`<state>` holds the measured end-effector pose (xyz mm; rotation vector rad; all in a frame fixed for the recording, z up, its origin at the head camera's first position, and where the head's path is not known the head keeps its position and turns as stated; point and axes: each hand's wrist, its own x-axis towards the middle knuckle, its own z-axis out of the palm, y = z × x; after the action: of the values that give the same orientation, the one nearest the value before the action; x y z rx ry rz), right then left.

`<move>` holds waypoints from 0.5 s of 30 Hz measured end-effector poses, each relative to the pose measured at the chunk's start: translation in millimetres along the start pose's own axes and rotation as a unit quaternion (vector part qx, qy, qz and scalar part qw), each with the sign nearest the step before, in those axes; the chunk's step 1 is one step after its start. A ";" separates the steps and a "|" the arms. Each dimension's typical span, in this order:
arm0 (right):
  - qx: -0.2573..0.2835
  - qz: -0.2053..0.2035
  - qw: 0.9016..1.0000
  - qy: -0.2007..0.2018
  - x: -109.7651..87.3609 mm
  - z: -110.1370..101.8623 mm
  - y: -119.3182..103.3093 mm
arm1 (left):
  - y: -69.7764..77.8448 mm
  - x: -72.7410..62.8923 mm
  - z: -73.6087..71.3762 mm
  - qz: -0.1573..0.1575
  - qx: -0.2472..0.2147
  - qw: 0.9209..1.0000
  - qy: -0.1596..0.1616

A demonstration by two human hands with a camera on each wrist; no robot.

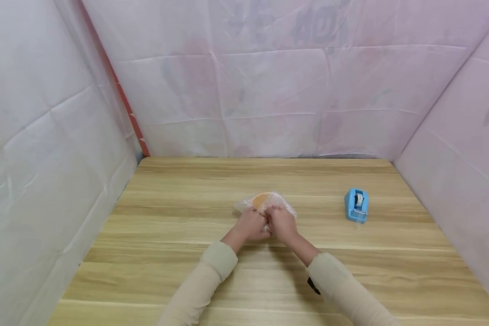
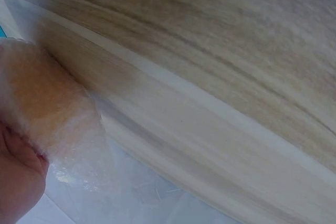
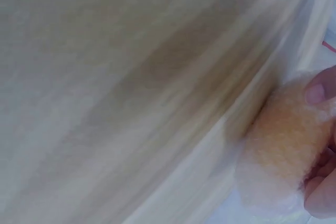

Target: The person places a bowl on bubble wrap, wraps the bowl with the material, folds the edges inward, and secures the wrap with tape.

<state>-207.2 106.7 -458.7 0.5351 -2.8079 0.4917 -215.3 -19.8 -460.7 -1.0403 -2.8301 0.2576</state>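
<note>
A round-edged orange object lies under clear bubble wrap at the middle of the table; its exact kind is hidden by the wrap. My left hand and right hand meet at its near side, fingers curled, both gripping the bubble wrap. In the left wrist view, the left hand is partly cut off beside the wrapped bundle. The right wrist view shows the right thumb on top of the bubble wrap, with the other fingers bent at its edge.
A blue tape dispenser holding a roll of tape stands on the right of the wood-grain table. Pale sheeting hangs behind the table and along both sides. A red strip runs down the back left corner.
</note>
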 end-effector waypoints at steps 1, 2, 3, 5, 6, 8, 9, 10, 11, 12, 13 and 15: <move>-0.005 0.001 1.000 -0.010 0.7 -0.7 -0.1 | 0.0 -0.1 -0.1 0.000 -0.001 1.000 0.003; -0.013 0.002 1.000 -0.018 1.6 -0.9 0.3 | -0.1 -0.1 -0.2 0.000 -0.003 1.000 0.005; -0.018 0.003 0.999 -0.026 2.4 -1.1 0.6 | -0.1 -0.1 -0.3 0.000 -0.004 1.000 0.008; -0.028 0.004 0.999 -0.039 4.2 -1.7 1.2 | -0.1 -0.1 -0.9 0.001 -0.007 1.000 0.010; -0.032 0.004 0.998 -0.044 5.2 -2.1 1.5 | -0.1 -0.1 -1.0 0.001 -0.007 1.000 0.010; -0.039 0.005 0.998 -0.054 7.1 -3.1 1.8 | 0.1 -0.1 -1.0 0.003 -0.009 1.000 0.007; -0.040 0.005 0.997 -0.058 8.1 -4.0 1.7 | 0.2 -0.1 -0.9 0.003 -0.011 1.000 0.009; -0.043 0.004 0.997 -0.061 9.4 -4.3 1.9 | 0.3 -0.3 -0.5 0.004 -0.012 1.000 0.012; -0.045 0.003 0.997 -0.065 10.5 -4.6 2.1 | 0.2 -0.4 0.3 0.005 -0.012 1.000 0.015; -0.047 0.003 0.996 -0.069 11.8 -4.9 2.3 | 0.1 -0.6 1.0 0.007 -0.013 1.000 0.019; -0.050 0.003 0.996 -0.074 13.0 -5.1 2.4 | -0.1 -0.7 1.7 0.009 -0.014 1.000 0.022; -0.054 0.003 0.995 -0.083 14.5 -5.8 2.8 | -0.5 -0.9 3.2 0.013 -0.016 0.999 0.032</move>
<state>-220.4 106.7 -450.0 0.5687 -2.9739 0.3054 -215.4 -21.1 -463.8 -1.0724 -2.7733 0.1786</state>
